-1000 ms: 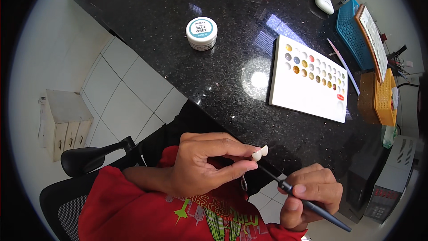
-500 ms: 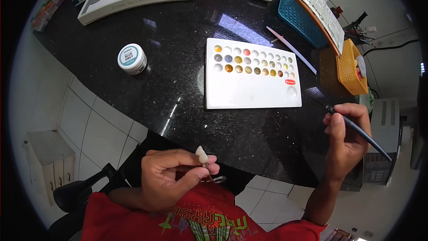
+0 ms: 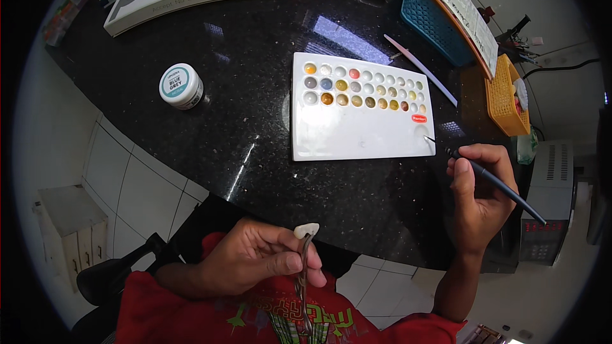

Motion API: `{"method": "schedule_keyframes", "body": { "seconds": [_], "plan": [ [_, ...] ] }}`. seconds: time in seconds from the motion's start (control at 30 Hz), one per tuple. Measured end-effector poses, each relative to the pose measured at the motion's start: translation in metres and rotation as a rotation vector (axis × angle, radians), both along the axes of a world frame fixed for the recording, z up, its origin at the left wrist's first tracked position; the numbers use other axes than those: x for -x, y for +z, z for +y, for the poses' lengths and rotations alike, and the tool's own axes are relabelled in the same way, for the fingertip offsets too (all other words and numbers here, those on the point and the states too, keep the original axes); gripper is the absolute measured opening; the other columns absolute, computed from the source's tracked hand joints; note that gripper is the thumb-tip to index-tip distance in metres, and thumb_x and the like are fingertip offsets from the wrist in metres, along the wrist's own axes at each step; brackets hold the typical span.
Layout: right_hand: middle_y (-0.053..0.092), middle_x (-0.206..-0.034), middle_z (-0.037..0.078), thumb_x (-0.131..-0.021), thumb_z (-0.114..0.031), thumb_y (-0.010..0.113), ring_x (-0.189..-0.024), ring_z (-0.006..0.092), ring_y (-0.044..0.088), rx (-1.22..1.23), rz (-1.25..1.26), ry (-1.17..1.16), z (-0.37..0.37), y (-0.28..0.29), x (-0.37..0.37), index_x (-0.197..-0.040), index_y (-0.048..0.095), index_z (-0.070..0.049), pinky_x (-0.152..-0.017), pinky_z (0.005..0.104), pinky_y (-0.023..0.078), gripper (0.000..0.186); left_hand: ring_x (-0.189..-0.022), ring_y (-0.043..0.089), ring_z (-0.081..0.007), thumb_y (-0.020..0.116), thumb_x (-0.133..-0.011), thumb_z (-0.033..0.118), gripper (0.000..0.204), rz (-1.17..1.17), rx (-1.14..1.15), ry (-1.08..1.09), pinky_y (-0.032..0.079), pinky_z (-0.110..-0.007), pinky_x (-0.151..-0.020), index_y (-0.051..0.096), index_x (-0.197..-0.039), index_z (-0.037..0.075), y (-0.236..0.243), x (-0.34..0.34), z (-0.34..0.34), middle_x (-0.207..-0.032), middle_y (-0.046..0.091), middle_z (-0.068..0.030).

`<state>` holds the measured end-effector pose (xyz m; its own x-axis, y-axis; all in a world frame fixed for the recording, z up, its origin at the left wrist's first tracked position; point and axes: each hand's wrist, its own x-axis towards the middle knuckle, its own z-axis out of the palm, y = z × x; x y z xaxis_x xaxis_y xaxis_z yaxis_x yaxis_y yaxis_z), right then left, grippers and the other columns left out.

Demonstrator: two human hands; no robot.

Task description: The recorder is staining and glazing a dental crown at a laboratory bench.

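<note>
The left hand (image 3: 261, 256) pinched a metal clamp (image 3: 303, 272) between thumb and fingers, a white tooth (image 3: 307, 229) at its upper end, by the table's (image 3: 357, 207) edge. The right hand (image 3: 482, 196), fingers curled, gripped a brush (image 3: 510, 193), its tip at the palette's (image 3: 357, 132) large corner well (image 3: 421, 130).
</note>
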<state>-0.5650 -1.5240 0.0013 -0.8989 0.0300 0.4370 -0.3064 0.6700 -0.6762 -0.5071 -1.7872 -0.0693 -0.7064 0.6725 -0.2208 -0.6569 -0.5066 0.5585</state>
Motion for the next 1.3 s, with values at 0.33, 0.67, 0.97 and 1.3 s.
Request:
{"method": "schedule_keyframes", "body": {
  "seconds": [0.33, 0.67, 0.97, 1.3],
  "plan": [
    [0.055, -0.079, 0.006, -0.082, 0.002, 0.056, -0.066, 0.0095, 0.057, 0.019, -0.061, -0.108, -0.004, 0.008, -0.007, -0.089, 0.056, 0.004, -0.063, 0.0203, 0.047, 0.007, -0.095, 0.063, -0.0212, 0.054, -0.092, 0.014, 0.026, -0.067, -0.228, -0.081, 0.053, -0.032, -0.085, 0.057, -0.108, -0.005, -0.010, 0.004, 0.000, -0.102, 0.063, -0.0176],
    [0.047, -0.066, 0.006, -0.084, -0.029, 0.063, -0.050, 0.0114, 0.046, 0.317, 0.083, 0.163, -0.064, -0.004, -0.058, -0.086, 0.045, -0.005, -0.045, 0.0182, 0.036, 0.030, -0.091, 0.065, -0.0185, 0.055, -0.092, 0.017, 0.028, -0.117, -0.209, -0.106, 0.055, -0.029, -0.077, 0.057, -0.110, -0.005, -0.006, 0.004, -0.002, -0.099, 0.065, -0.0158],
    [0.050, -0.068, 0.006, -0.084, -0.024, 0.063, -0.052, 0.0128, 0.052, 0.246, 0.019, 0.224, -0.084, -0.015, -0.058, -0.087, 0.046, -0.005, -0.049, 0.0205, 0.040, 0.025, -0.090, 0.063, -0.0143, 0.054, -0.093, 0.020, 0.029, -0.077, -0.176, -0.122, 0.054, -0.025, -0.076, 0.058, -0.110, -0.003, -0.006, 0.006, -0.001, -0.097, 0.065, -0.0116],
    [0.051, -0.069, 0.008, -0.083, -0.016, 0.062, -0.052, 0.0140, 0.054, 0.198, 0.036, 0.316, -0.083, -0.017, -0.055, -0.088, 0.048, -0.002, -0.049, 0.0219, 0.042, 0.021, -0.088, 0.064, -0.0134, 0.053, -0.093, 0.019, 0.029, -0.067, -0.159, -0.133, 0.054, -0.024, -0.076, 0.058, -0.110, -0.004, -0.004, 0.007, -0.002, -0.096, 0.065, -0.0114]
  ]
}}
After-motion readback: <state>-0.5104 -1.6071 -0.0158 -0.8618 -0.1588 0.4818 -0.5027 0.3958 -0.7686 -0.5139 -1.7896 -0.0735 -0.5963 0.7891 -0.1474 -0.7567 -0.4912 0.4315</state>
